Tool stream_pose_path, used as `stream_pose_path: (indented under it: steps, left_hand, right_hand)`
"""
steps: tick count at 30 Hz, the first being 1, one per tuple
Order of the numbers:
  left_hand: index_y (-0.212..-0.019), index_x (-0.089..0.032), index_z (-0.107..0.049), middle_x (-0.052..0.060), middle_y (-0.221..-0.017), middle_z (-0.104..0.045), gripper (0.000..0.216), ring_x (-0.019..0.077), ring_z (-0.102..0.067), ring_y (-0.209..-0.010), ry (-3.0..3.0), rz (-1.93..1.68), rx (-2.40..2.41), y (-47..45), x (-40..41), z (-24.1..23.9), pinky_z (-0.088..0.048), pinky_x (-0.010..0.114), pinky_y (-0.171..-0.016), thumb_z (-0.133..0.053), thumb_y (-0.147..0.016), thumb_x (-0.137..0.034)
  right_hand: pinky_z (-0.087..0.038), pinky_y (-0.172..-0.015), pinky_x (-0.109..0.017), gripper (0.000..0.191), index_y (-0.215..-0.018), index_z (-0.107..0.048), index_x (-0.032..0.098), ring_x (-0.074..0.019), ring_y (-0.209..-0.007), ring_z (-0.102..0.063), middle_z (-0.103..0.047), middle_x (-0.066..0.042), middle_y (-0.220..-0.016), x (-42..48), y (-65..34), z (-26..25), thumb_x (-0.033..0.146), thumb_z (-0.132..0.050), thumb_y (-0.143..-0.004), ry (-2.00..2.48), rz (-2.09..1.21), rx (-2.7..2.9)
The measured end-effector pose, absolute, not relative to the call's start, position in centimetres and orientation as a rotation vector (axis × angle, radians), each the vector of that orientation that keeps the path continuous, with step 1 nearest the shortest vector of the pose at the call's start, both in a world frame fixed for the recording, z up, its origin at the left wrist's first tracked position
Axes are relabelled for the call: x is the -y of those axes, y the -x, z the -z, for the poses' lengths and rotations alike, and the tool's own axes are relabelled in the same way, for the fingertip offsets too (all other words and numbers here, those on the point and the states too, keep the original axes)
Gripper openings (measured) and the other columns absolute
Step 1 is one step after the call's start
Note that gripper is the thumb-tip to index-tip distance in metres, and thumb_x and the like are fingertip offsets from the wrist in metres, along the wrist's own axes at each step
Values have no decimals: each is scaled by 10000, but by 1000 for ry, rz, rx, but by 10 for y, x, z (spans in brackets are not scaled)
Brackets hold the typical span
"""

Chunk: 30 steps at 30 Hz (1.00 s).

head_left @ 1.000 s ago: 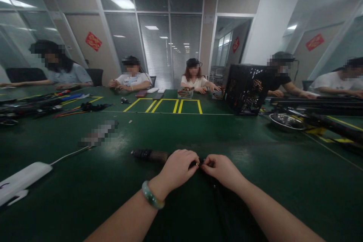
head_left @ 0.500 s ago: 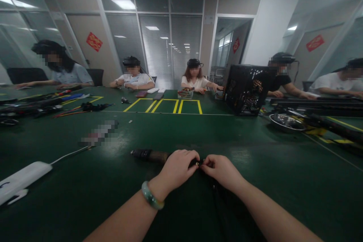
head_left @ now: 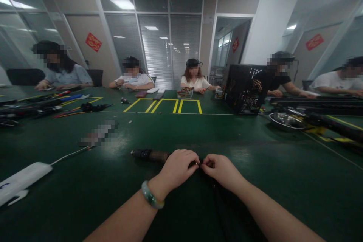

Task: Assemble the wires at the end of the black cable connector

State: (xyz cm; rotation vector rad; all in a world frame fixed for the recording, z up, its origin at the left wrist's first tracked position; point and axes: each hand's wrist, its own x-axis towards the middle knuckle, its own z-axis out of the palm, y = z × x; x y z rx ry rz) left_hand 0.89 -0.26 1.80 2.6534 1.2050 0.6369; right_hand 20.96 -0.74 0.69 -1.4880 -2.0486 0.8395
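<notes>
A dark cylindrical tool [head_left: 154,156] with a brownish middle and a narrow metal tip pointing left lies on the green table. My left hand [head_left: 181,166], with a green bangle on the wrist, is closed over its right part. A tiny brass-coloured piece [head_left: 196,163] shows at the left fingertips. Close beside it, my right hand [head_left: 219,168] pinches with thumb and forefinger; what lies between them is too small and dark to name. Below the hands, a black strap-like length [head_left: 217,204] runs down toward me, faint against the table.
At left, a white power strip [head_left: 27,181] has a cord leading to a blurred-out object [head_left: 99,133]. A black computer case [head_left: 245,89] stands at the right, near a metal bowl [head_left: 286,121]. Cables and dark parts [head_left: 36,109] lie far left. Several people sit across the table.
Both my hands stay in nearly the same place; the brass-coloured piece at the fingertips shows less than before. Across the table at far left, a person's hand has drawn in.
</notes>
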Motion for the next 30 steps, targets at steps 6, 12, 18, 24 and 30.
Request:
stream_pose_path:
  steps: [6, 12, 18, 24, 30]
  left_hand:
    - [-935, -231, -640, -4, -1022, -659, 76, 193, -590, -949, -2650, -639, -1185, -8, 2, -18, -431, 365, -860, -582, -886, -234]
    - [-961, -251, -620, -26, -995, -652, 94, 185, -587, -935, -2622, -626, -1213, -9, 2, -18, -425, 355, -851, -609, -868, -237]
    - [-965, -229, -587, -5, -940, -633, 110, 192, -585, -891, -2581, -607, -1304, -9, 5, -21, -438, 340, -794, -601, -864, -271]
    - [-943, -227, -591, -10, -950, -633, 93, 183, -582, -907, -2652, -591, -1245, -10, 3, -18, -428, 335, -826, -595, -850, -222]
    - [-991, -237, -579, -6, -965, -628, 149, 190, -581, -910, -2639, -617, -1269, -8, 0, -12, -422, 345, -835, -594, -845, -213]
  right_hand:
    - [-387, -561, -218, 151, -809, -696, 208, -142, -654, -624, -699, 5, -749, 7, -209, -6, 316, -592, -827, 1479, -839, 2049]
    - [-384, -558, -220, 160, -813, -693, 207, -145, -666, -621, -699, 1, -761, 7, -209, -5, 332, -595, -833, 1473, -850, 2036]
    - [-385, -552, -215, 154, -803, -690, 207, -138, -657, -621, -698, 9, -754, 8, -209, -8, 332, -604, -833, 1488, -867, 2019]
    - [-384, -567, -215, 145, -805, -687, 207, -140, -672, -619, -698, 7, -760, 7, -210, -6, 325, -607, -830, 1484, -826, 2037]
    - [-384, -560, -213, 143, -813, -685, 207, -140, -671, -626, -701, 9, -765, 7, -210, -6, 322, -602, -833, 1481, -857, 2036]
